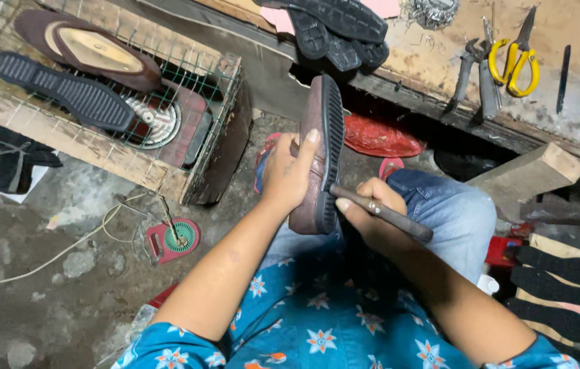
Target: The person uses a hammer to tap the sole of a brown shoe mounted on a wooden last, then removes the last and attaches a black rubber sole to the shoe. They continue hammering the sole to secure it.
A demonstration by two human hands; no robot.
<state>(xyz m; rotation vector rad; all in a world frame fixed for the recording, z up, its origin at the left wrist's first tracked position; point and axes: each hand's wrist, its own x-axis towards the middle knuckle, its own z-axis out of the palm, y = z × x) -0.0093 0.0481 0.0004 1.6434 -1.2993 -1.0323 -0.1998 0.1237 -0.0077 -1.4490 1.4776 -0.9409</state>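
over the lap, the left hand (288,174) clasps a brown shoe (317,160) stood on edge, thumb along its upper, black ribbed sole facing right. the right hand (366,213) is closed round a dark metal tool (380,212) whose tip meets the sole's edge. the shoe looks light, its upper soft and its sole firmer, best gripped mid-body as here. farther off, a wire-mesh wooden crate (216,89) covers a round heater coil (156,121), with a loose sole (61,89) and another shoe (88,49) lying on top.

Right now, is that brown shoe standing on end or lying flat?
On end: the brown shoe points toe-up, gripped by the left hand, its sole edge facing the camera.
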